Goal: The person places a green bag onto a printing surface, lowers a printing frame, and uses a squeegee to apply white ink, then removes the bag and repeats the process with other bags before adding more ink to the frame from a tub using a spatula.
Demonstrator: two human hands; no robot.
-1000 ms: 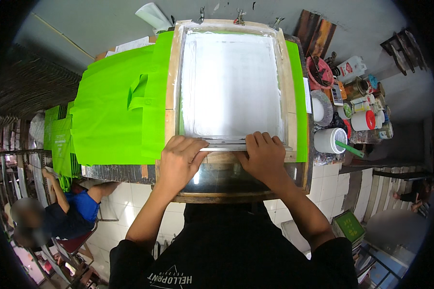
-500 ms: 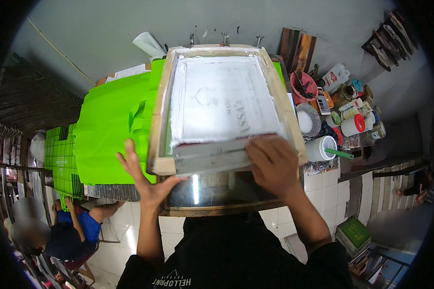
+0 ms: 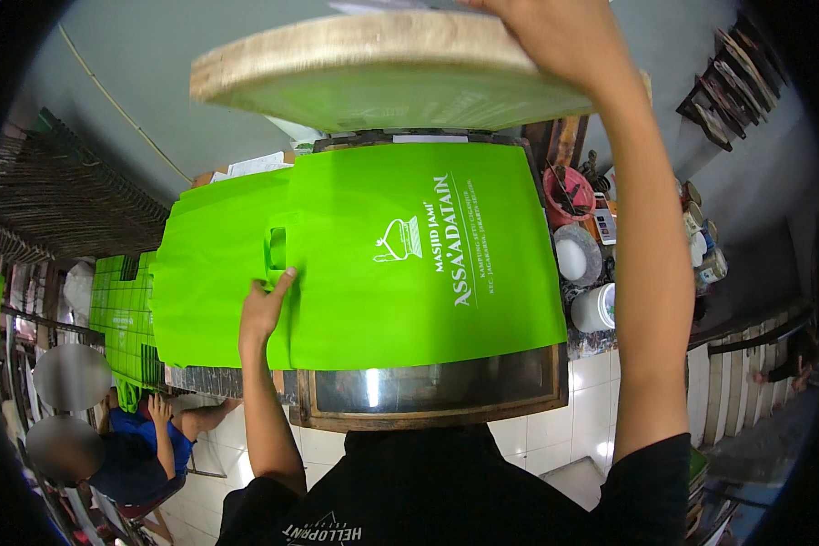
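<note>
My right hand (image 3: pixel 569 41) grips the near rail of a wooden-framed printing screen (image 3: pixel 337 64), tilted up high at the back; its fingertips are partly cut off by the upper edge of the picture. Under the raised screen, a flat green fabric bag (image 3: pixel 364 300) lies on a glass-topped printing board (image 3: pixel 428 391), with a white building drawing and white lettering on its right half. My left hand (image 3: pixel 262 314) is closed at the bag's left edge, beside the handle cut-out, thumb stretched along it. The squeegee is not in sight.
More green bags (image 3: pixel 214 300) lie in a pile to the left, near a wire rack (image 3: pixel 123 318). At right stand a white tub (image 3: pixel 593 308), a red bowl (image 3: pixel 571 196), a phone (image 3: pixel 604 218) and several jars. Another person (image 3: pixel 132 460) sits at lower left.
The screen has swung up from the board, baring the printed green bag. My right hand has gone from the squeegee to the frame; my left, spread before, has closed at the bag's edge.
</note>
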